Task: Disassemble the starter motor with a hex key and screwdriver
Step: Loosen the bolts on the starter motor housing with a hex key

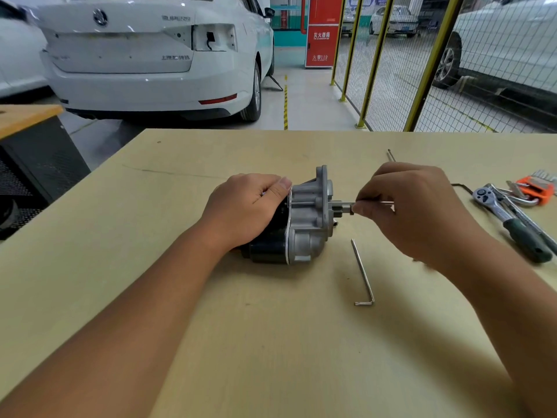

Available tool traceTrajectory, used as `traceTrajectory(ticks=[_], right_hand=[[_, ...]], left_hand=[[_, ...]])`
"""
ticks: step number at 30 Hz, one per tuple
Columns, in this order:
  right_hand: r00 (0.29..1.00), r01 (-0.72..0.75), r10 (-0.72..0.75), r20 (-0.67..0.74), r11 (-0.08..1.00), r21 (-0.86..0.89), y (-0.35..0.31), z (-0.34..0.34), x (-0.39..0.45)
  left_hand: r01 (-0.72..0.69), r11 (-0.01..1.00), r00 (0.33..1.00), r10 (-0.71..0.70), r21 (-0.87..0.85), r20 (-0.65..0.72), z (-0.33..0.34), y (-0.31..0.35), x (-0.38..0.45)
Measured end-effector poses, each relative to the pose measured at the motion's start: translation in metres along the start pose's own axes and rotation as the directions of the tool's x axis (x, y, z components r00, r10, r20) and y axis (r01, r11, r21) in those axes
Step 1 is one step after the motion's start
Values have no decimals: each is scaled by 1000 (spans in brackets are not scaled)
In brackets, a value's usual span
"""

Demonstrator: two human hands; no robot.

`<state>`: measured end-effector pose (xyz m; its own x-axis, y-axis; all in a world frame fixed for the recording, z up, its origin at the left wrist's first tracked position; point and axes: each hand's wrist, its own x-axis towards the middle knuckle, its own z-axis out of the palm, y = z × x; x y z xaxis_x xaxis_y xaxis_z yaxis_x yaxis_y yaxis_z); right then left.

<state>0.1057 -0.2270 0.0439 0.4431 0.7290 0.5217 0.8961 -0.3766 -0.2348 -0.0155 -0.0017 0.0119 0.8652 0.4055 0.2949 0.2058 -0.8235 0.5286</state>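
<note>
Starter motor (297, 218) lying on its side at frame center, black body, silver cast nose.
Left hand (245, 208) is gripping the black end, right hand (413, 208) is pinching a thin hex key (373, 203) at the nose; orange holder (535, 191) at right is carrying more keys.

Bright even light, soft shadows, wide-angle edge distortion

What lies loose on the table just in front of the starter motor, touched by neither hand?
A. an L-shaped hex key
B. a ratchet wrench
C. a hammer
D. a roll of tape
A: an L-shaped hex key lies alone on the table near the starter motor.
</note>
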Motion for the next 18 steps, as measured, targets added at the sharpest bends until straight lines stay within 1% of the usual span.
traceTrajectory(ticks=[5, 11, 13, 15, 18], right_hand=[[1000, 12, -12, 11, 999, 35, 3, 1, 2], [999, 5, -6, 54, 1000, 30, 6, 3, 1], [998, 2, 0, 58, 1000, -24, 6, 3, 1], [999, -15, 21, 42, 992, -128, 4, 1, 0], [999, -41, 43, 10, 985, -167, 1, 0, 0]], left_hand=[[-8, 1000, 1000, 8, -6, 9, 0, -2, 1], [-27, 997, 999, 29, -77, 21, -1, -4, 1], [-24, 995, 999, 26, -98, 24, -2, -4, 0], [-22, 994, 999, 26, -106, 34, -2, -3, 0], [-23, 993, 998, 29, -117, 47, -3, -4, 1]])
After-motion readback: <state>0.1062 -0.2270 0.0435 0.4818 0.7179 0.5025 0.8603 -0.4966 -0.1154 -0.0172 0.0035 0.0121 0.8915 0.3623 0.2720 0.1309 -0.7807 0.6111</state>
